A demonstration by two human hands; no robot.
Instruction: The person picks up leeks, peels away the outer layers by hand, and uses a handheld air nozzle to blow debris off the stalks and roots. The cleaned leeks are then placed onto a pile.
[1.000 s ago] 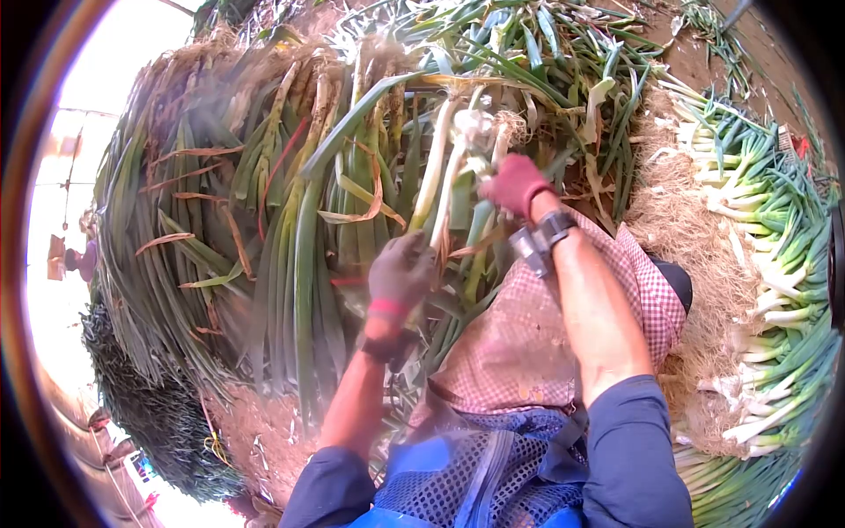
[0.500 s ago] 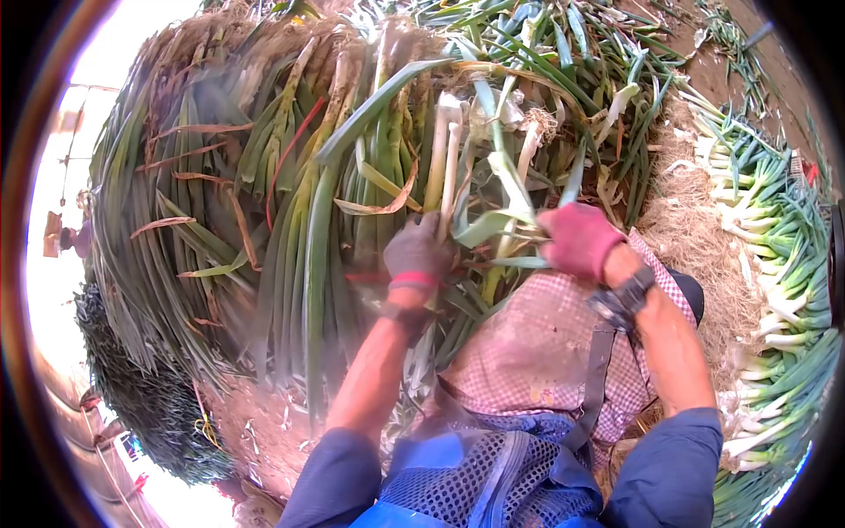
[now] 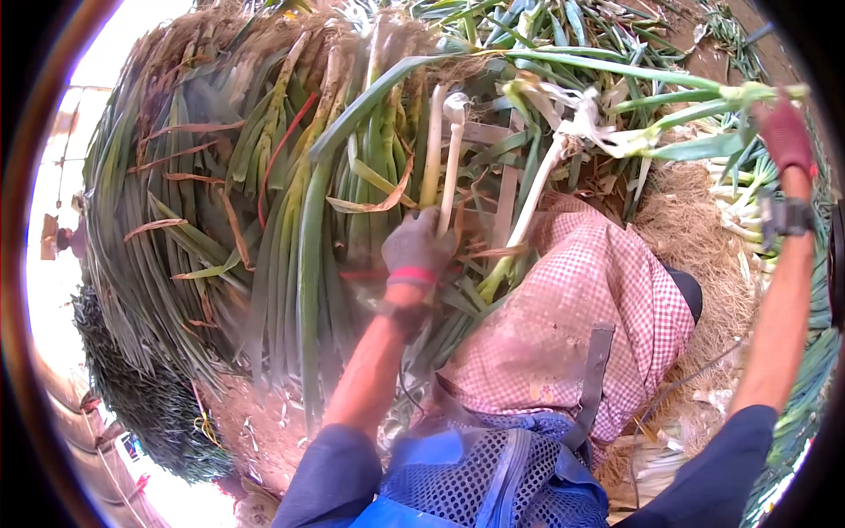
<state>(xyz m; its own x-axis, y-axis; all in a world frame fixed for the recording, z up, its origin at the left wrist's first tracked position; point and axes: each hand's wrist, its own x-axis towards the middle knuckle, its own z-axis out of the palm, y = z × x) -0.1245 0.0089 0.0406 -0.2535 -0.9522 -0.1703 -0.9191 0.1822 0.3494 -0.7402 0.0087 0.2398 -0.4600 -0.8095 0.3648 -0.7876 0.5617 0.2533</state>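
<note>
My left hand (image 3: pixel 415 242), in a grey glove with a red cuff, is closed around the lower part of two green onions (image 3: pixel 451 167), whose pale shafts stand upright above the fist. Far out at the upper right, my right hand (image 3: pixel 783 136), in a dark red glove, grips a bunch of stripped green onion leaves (image 3: pixel 717 145). These leaves stretch leftward from the fist, with torn white skins (image 3: pixel 590 119) at their other end. Between the hands, another pale onion stalk (image 3: pixel 537 194) leans over the pile, apart from both gloves.
A big heap of unpeeled green onions (image 3: pixel 194 167), roots upward, fills the left. Cleaned onions with white ends (image 3: pixel 735 211) line the right side beside a mat of dry roots (image 3: pixel 682 220). A checked cloth (image 3: pixel 572 308) covers my lap. Dark green bundles (image 3: pixel 141 387) stand at lower left.
My right hand has swung from beside my left hand out to the upper right, drawing the leaves with it. My left hand has stayed nearly in place around the onions.
</note>
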